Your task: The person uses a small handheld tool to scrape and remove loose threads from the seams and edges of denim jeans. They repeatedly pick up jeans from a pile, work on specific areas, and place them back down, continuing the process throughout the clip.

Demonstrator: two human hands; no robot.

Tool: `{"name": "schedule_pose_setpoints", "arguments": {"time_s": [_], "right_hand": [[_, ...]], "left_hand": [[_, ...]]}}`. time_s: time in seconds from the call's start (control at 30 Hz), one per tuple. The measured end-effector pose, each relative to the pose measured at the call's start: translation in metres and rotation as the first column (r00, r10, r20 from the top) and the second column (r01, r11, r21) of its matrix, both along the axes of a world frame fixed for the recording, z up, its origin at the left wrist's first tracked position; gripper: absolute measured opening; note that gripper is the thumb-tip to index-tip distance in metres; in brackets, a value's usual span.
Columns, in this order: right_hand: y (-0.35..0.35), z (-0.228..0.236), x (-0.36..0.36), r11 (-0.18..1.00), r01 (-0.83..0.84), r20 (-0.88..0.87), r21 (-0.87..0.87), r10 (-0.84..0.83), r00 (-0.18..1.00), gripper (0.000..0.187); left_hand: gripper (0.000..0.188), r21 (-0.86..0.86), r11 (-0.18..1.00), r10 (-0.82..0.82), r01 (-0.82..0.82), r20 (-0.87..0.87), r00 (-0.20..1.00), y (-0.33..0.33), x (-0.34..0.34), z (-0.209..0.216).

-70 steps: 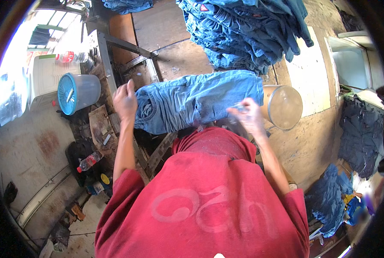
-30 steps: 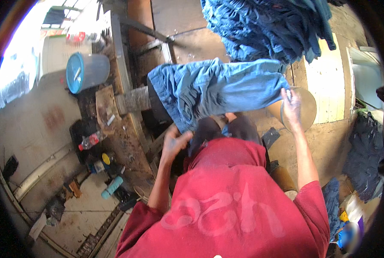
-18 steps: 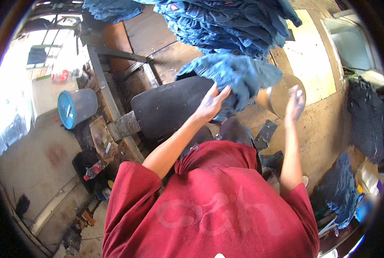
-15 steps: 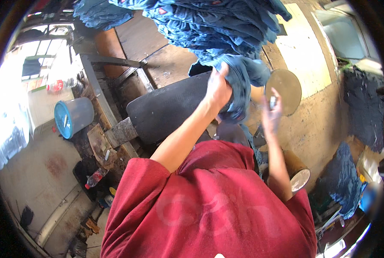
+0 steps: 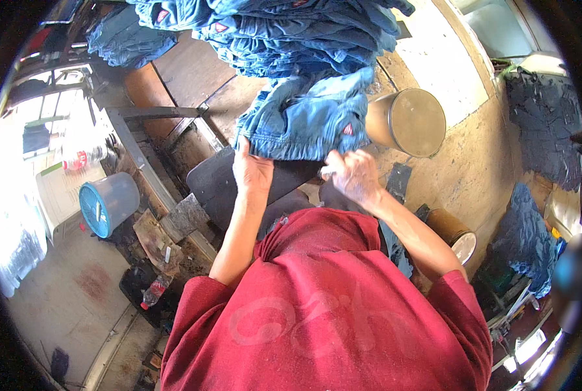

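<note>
A blue denim garment (image 5: 304, 124) with a gathered band and a small red triangular patch is spread in front of me. Its near edge lies over a dark padded board (image 5: 216, 182). At the band's left end, my left hand (image 5: 252, 174) is closed on the cloth, thumb on top. My right hand (image 5: 354, 176) is curled at the band's right end, just below the patch, and appears to grip the edge. Its fingertips are partly hidden, and no small pale item shows in it. Beyond lies a big heap of similar blue denim garments (image 5: 291, 42).
To the right of the garment stands a round brown drum (image 5: 418, 124); a smaller one (image 5: 450, 231) lies nearer me. Left are a metal frame (image 5: 138, 153), a lidded clear bucket (image 5: 118, 202) and a plastic bottle (image 5: 154, 292). More denim (image 5: 522, 241) hangs at right.
The bunched garment has been spread out, its band now toward me. My left hand shifted left and nearer; my right hand moved left from near the drum to the band. The pale item is out of sight.
</note>
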State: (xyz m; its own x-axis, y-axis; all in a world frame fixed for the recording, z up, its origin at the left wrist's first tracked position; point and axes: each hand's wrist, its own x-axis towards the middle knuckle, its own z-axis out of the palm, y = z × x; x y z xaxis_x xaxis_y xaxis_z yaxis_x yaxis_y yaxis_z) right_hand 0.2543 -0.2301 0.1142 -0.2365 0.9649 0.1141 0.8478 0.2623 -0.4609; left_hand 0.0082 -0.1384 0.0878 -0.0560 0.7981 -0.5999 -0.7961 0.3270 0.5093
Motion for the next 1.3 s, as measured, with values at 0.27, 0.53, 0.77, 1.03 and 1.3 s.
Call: {"name": "schedule_pose_setpoints", "arguments": {"time_s": [0.27,0.53,0.77,1.03,1.3], "right_hand": [[-0.004,0.083,-0.193,0.886,-0.422,-0.622,-0.192,0.223,0.750,0.025],[0.026,0.063,-0.049,0.918,-0.013,-0.585,-0.397,-0.242,0.774,0.020],[0.038,-0.023,0.090,0.720,0.645,-0.243,-0.255,-0.694,0.678,0.042],[0.054,-0.107,0.045,0.721,0.538,-0.493,-0.437,-0.692,0.527,0.025],[-0.054,-0.011,0.051,0.740,0.263,-0.495,-0.619,-0.627,0.601,0.031]], "left_hand": [[0.070,-0.116,0.991,-0.108,0.071,-0.361,0.926,-0.021,-0.143,0.069],[0.046,-0.272,0.618,-0.712,0.737,-0.591,0.379,-0.172,-0.189,0.015],[0.059,-0.560,0.495,-0.700,0.664,-0.710,-0.076,-0.117,-0.275,0.085],[0.049,-0.248,0.587,-0.260,0.771,-0.959,-0.110,0.049,-0.165,0.097],[0.109,-0.433,-0.117,-0.915,0.894,-0.303,-0.266,0.139,-0.067,-0.039]]}}
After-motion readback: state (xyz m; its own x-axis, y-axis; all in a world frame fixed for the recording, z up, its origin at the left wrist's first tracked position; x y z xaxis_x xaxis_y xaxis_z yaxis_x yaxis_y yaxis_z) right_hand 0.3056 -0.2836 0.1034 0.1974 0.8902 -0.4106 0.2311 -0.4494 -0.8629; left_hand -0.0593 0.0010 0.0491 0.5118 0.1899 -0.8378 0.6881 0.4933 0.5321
